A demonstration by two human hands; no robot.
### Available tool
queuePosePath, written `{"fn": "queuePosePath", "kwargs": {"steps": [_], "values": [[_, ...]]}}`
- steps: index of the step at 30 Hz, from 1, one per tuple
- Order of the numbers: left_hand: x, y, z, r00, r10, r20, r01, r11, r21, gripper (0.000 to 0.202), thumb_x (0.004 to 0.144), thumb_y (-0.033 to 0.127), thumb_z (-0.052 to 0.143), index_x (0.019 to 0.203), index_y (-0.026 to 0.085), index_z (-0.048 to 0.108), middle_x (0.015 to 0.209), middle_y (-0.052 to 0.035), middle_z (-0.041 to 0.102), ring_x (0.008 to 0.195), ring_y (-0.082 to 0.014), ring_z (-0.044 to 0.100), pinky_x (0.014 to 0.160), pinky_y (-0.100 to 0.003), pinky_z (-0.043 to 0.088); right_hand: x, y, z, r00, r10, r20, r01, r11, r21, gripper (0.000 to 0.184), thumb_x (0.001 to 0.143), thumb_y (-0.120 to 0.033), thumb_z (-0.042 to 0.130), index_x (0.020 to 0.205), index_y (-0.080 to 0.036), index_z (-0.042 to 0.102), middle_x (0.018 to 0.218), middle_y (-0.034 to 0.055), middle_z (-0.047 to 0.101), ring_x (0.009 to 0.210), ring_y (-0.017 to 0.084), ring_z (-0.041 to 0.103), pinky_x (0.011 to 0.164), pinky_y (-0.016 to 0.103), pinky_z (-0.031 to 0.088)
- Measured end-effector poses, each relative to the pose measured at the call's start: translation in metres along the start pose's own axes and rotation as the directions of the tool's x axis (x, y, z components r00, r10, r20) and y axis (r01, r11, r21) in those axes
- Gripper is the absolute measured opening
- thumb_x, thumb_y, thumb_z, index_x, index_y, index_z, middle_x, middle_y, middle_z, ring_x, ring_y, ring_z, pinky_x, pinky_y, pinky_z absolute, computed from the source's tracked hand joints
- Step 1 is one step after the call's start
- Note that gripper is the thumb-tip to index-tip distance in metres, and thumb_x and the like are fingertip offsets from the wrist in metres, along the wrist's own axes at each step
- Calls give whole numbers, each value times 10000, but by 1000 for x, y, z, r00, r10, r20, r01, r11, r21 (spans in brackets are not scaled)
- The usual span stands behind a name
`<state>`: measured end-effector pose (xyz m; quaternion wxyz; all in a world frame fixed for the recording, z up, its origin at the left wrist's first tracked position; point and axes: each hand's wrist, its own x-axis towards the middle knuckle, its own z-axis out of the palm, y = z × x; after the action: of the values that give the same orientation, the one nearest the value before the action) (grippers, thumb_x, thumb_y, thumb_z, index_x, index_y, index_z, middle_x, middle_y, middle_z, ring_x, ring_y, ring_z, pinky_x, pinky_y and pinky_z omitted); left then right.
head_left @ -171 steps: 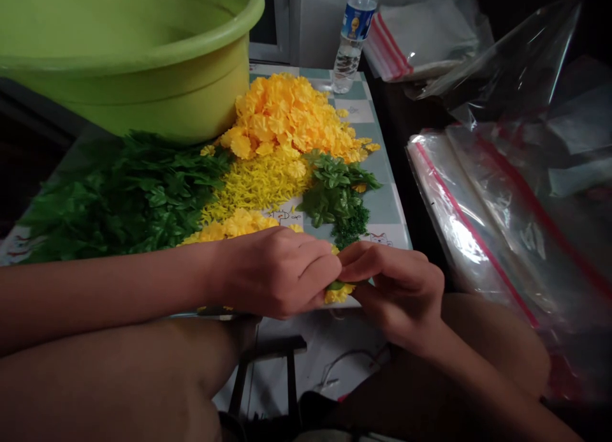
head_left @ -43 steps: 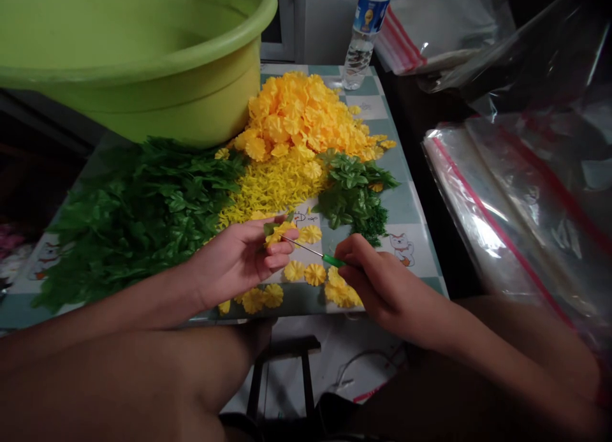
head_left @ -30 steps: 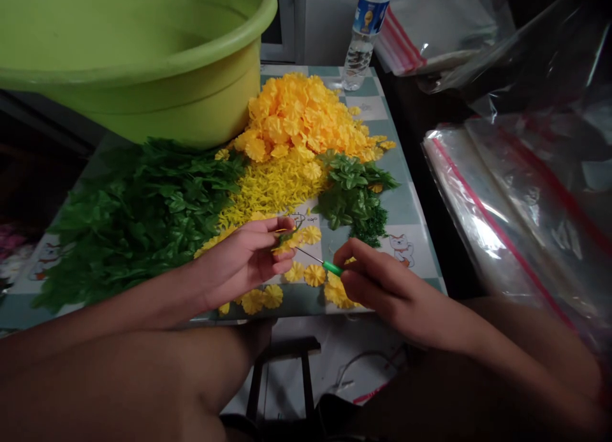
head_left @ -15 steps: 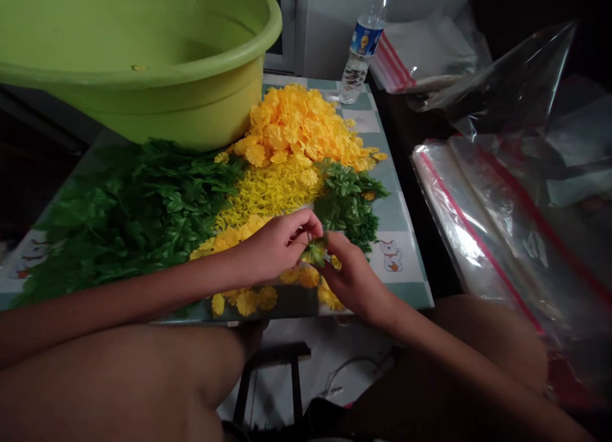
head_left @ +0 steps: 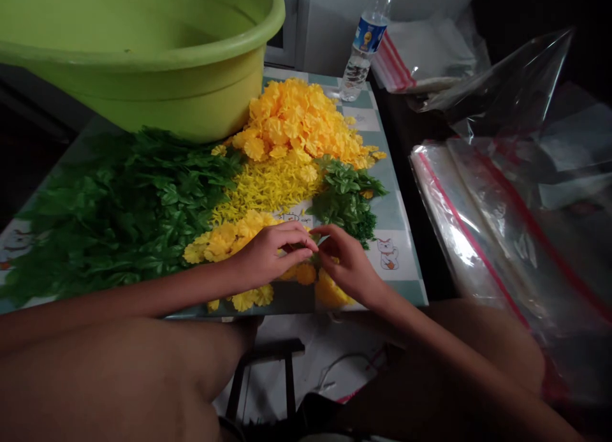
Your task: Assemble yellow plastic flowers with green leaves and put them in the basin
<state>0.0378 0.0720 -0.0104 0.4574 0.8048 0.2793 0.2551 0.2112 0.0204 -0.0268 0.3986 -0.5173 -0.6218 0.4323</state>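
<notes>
In the head view I am holding both hands low over the near part of the table (head_left: 406,266), fingertips meeting in front of me. My left hand (head_left: 272,256) is reaching in with the thumb and fingers curving toward one another; my right hand (head_left: 351,263) is facing it with its fingers bent and their tips drawn close. I am not able to tell what, if anything, I am pinching, since the spot between the tips is too small and dim.

Yellow flowers (head_left: 234,236) are lying in a row beside my left hand, partly behind it. Loose yellow blooms (head_left: 246,298) are resting nearer the table's front edge, and another yellow cluster (head_left: 329,290) is sitting just below my right hand. Beyond my fingers, thin yellow pieces (head_left: 270,184) are spreading out in front of a tall orange-yellow flower pile (head_left: 296,120). Small green sprigs (head_left: 342,190) are lying just past my right hand, and a broad heap of dark green leaves (head_left: 129,212) is covering the table's left side.

A big lime-green basin (head_left: 191,56) is standing behind the leaves, and a water bottle (head_left: 364,46) is standing at the far right corner. Clear plastic bags (head_left: 444,212) with red strips are lying to the right of the table.
</notes>
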Motion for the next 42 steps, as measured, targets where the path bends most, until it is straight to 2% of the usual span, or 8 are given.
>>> {"fn": "queuePosePath", "kwargs": {"steps": [4,9,12,17,24,27,32,42], "values": [[8,-1,6,999,-47,-4,47,996,-79,105,821,167,595,825,143,697,830,-35,619,825,-144,586,766,-256,447,-1,-16,-13,1000,-19,-25,22,993,117,115,808,-128,519,899,-184,562,841,13,539,661,105,508,591,253,404],[12,1,11,976,-212,52,219,951,-219,136,778,253,635,799,136,701,751,-15,629,753,-144,575,678,-237,448,-4,-18,-18,998,-58,-4,58,998,40,85,808,-139,574,856,-181,630,871,27,502,730,126,527,635,276,437],[11,1,13,927,-358,112,375,874,-310,173,736,271,664,846,145,710,797,-17,683,774,-151,600,705,-242,462,-4,-13,-18,998,-55,14,54,998,38,91,814,-137,570,843,-181,645,883,33,484,786,137,527,659,279,441],[8,3,12,837,-529,138,531,728,-434,231,658,258,703,862,151,720,818,-25,710,800,-168,625,767,-282,475,-3,-5,-16,1000,-10,20,7,988,157,75,805,-148,586,842,-179,644,893,34,490,813,141,532,685,292,450],[5,11,10,736,-643,209,595,469,-653,183,659,172,689,834,144,735,750,-33,689,725,-129,600,685,-245,448,-2,1,-11,996,72,54,-87,922,378,93,764,-255,667,780,-191,601,826,16,515,745,141,552,675,316,512],[6,12,11,728,-651,213,589,436,-680,152,667,149,680,808,134,736,755,-32,684,713,-112,587,662,-224,431,-3,1,-9,999,43,26,-49,948,313,101,783,-270,655,756,-197,590,831,24,524,776,153,550,657,307,515],[7,11,12,746,-635,202,583,476,-658,119,665,143,659,760,139,731,712,-24,672,654,-101,568,589,-205,415,-3,3,-6,1000,-25,5,22,956,292,75,805,-186,624,748,-200,579,830,16,504,784,144,542,656,293,498],[6,7,13,756,-627,191,569,485,-664,87,664,154,658,723,135,718,645,-19,653,626,-99,567,564,-195,410,-2,10,-3,1000,-27,3,26,973,231,70,819,-240,624,785,-198,580,890,27,504,773,140,532,661,301,485]]}}
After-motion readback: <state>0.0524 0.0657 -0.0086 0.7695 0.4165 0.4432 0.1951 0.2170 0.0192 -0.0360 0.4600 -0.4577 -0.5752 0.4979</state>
